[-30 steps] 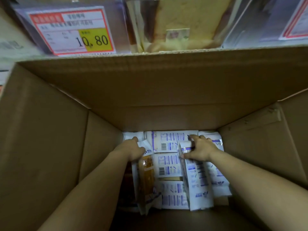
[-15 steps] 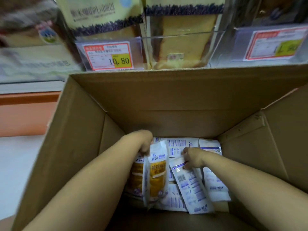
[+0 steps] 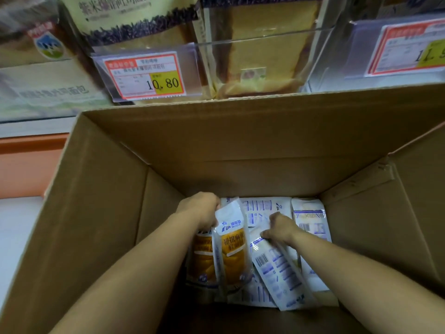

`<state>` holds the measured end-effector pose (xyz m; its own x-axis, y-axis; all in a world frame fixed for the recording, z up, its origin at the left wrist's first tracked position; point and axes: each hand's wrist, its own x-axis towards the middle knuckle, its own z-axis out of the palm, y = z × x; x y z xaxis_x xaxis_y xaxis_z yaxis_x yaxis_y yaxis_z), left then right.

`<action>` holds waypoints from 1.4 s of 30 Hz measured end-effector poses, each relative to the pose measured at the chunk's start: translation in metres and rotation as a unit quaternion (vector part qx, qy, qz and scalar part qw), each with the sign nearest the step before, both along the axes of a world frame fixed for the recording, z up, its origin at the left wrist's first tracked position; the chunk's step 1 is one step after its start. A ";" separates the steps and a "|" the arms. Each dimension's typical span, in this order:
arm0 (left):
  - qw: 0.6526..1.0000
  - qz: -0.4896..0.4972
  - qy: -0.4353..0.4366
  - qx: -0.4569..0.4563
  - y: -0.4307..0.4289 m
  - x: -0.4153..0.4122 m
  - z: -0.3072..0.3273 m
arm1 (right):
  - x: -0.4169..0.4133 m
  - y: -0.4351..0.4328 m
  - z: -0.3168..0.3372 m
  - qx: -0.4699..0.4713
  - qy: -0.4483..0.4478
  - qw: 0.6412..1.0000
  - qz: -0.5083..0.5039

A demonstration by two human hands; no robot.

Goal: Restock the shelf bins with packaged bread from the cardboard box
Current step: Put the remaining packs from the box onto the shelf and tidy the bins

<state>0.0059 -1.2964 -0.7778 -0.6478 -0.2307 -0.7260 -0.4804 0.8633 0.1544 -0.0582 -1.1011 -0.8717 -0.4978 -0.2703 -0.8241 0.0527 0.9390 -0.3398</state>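
- Left grip (image 3: pixel 199 210): fingers curled round the top of an orange-fronted bread packet (image 3: pixel 231 251), upright inside the cardboard box (image 3: pixel 101 213).
- Right grip (image 3: pixel 280 227): pinching the end of a tilted white-backed packet (image 3: pixel 277 268).

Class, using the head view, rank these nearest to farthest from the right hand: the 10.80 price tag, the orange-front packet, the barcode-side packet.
1. barcode-side packet: pinched by the right hand.
2. orange-front packet: to its left, gripped by the left hand.
3. 10.80 price tag: top left, beyond the cardboard box.
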 end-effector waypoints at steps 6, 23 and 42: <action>0.995 -0.073 0.035 -0.060 0.004 -0.005 -0.003 | 0.001 0.004 -0.011 -0.042 -0.039 0.997 -0.044; 0.997 -0.059 -0.005 0.039 0.003 -0.012 0.073 | -0.034 -0.026 0.120 -0.090 -0.038 0.984 0.149; 0.936 -0.158 0.314 0.016 0.034 0.051 0.308 | 0.023 0.079 0.392 -0.450 0.178 0.875 -0.032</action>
<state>0.0572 -1.2620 -0.4699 -0.9814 0.0596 -0.1823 -0.0081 0.9368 0.3499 -0.0349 -1.0223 -0.4797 -0.7181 -0.6911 -0.0824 -0.1637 0.2828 -0.9451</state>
